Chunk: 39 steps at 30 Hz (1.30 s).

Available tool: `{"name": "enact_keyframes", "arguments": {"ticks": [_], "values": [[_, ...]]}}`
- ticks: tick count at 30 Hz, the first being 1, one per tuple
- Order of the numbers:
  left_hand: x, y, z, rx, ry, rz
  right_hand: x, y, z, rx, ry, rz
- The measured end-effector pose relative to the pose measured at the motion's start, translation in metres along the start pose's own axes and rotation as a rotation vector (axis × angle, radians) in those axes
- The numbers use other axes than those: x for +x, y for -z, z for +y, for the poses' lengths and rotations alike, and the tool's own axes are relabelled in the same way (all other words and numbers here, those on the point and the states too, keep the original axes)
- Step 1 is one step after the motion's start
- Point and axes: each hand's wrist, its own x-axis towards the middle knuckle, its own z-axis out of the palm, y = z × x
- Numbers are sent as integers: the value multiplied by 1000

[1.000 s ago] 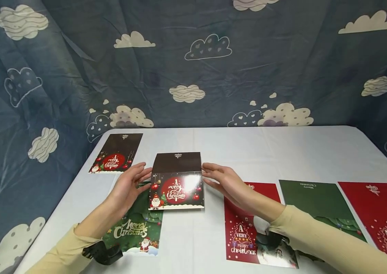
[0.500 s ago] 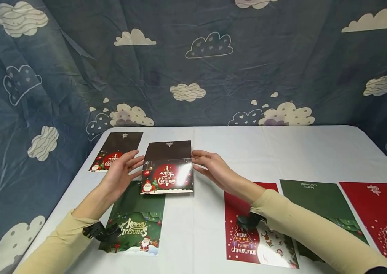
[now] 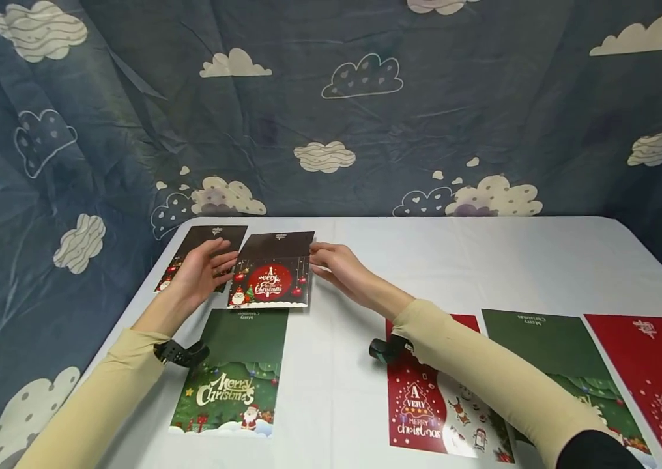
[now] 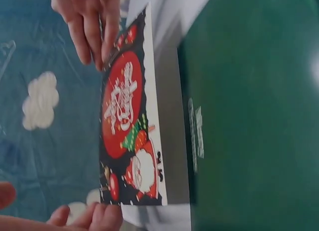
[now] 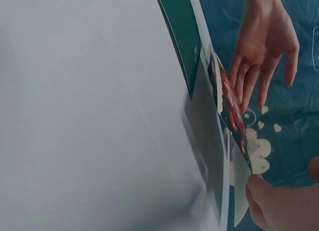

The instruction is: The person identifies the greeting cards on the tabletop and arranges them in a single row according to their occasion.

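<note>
A folded dark brown Christmas card (image 3: 269, 277) with a red circle and a Santa is held up, tilted, above the table. My left hand (image 3: 195, 270) touches its left edge with nearly straight fingers (image 4: 99, 216), thumb apart. At the opposite edge, the right hand's (image 3: 343, 273) fingertips touch the card, and its thumb stays off it. Another dark brown card (image 3: 212, 236) lies flat at the far left, partly behind the left hand. Closer to me is a green "Merry Christmas" card (image 3: 231, 384), just below the held card.
To the right, a red card (image 3: 416, 417), a green card (image 3: 533, 339) and a second red card (image 3: 642, 352) lie in a row on the white table (image 3: 331, 391). My right forearm passes over part of them. A cloud-patterned curtain (image 3: 284, 111) hangs behind.
Both hands have carried the dark brown card away from me and to the left, from over the green card's side to beside the other brown card. The cards on the table stayed put.
</note>
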Motion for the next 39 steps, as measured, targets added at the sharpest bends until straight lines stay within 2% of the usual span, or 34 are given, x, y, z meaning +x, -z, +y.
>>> {"name": "enact_keyframes", "arguments": {"ticks": [4, 9, 19, 25, 34, 39], "values": [[15, 7, -1, 25, 3, -2, 15, -1, 3, 15, -26, 39], [30, 11, -2, 69, 13, 4, 30, 2, 6, 95, -72, 96], [53, 12, -1, 282, 32, -20, 47, 1, 13, 102, -76, 121], [59, 11, 2, 380, 59, -9, 48, -5, 14, 67, -74, 128], [64, 11, 2, 416, 72, 3, 52, -6, 17, 46, -88, 155], [65, 11, 1, 444, 52, -11, 54, -6, 19, 50, -105, 151]]}}
